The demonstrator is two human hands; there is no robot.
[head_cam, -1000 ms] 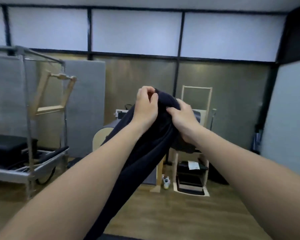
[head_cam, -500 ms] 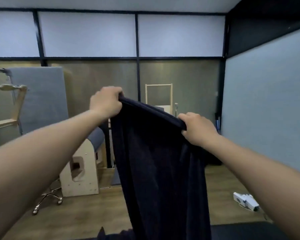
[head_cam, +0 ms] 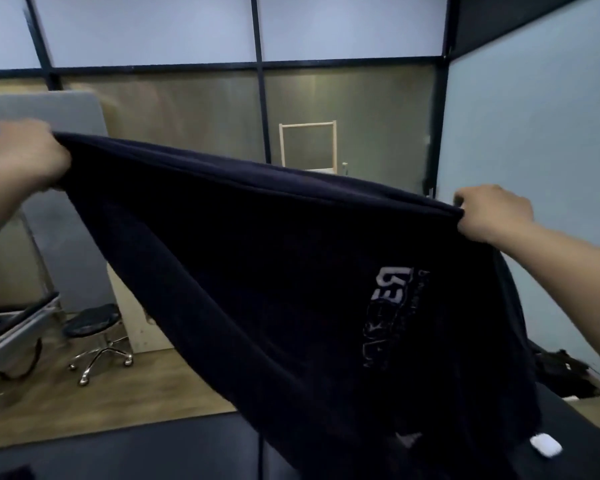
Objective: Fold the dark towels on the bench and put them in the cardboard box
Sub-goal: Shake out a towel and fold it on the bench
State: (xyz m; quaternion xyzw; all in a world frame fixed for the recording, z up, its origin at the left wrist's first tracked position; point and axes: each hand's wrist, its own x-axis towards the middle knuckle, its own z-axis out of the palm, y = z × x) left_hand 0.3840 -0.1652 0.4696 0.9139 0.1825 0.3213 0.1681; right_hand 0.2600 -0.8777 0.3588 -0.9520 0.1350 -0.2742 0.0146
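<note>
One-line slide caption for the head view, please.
Left hand and right hand hold a dark navy printed towel spread wide in the air.

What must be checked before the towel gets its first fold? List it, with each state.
1. Left hand pinches a top corner: ok.
2. Right hand pinches the other top corner: ok.
3. Towel spread wide between the hands: ok.
4. Top edge level: not ok, it slopes down toward the right hand.
5. Lower corners hanging free: cannot tell, out of view.
6. Cardboard box within reach: cannot tell.
</note>
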